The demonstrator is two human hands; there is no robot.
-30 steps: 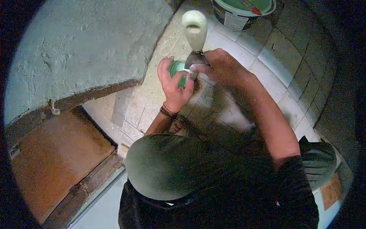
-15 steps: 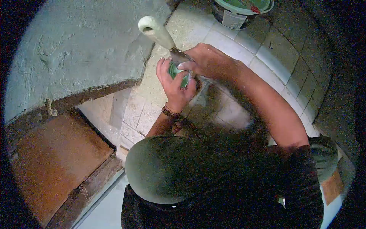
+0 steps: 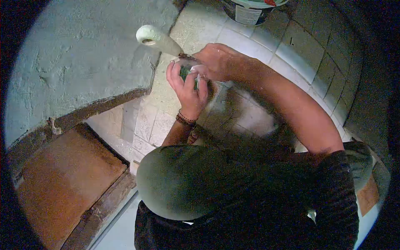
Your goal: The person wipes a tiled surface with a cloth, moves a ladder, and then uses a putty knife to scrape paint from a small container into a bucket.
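My left hand, with a beaded bracelet at the wrist, is closed around a small green object whose kind I cannot make out. A putty knife with a pale handle points up and left. Its metal blade lies between my hands, against or just above the green object. My right hand is closed at the blade end, its thumb side close to the left fingers. Those fingers partly hide the green object and the blade's edge.
A dark bucket with a white label and green rim stands at the top. Rough grey plaster rises at left above a brown board. Pale tiles curve along the right. My knee is below.
The putty knife has swung so its handle lies lower and further left. Both hands have shifted slightly left, still together. The bucket sits higher in view.
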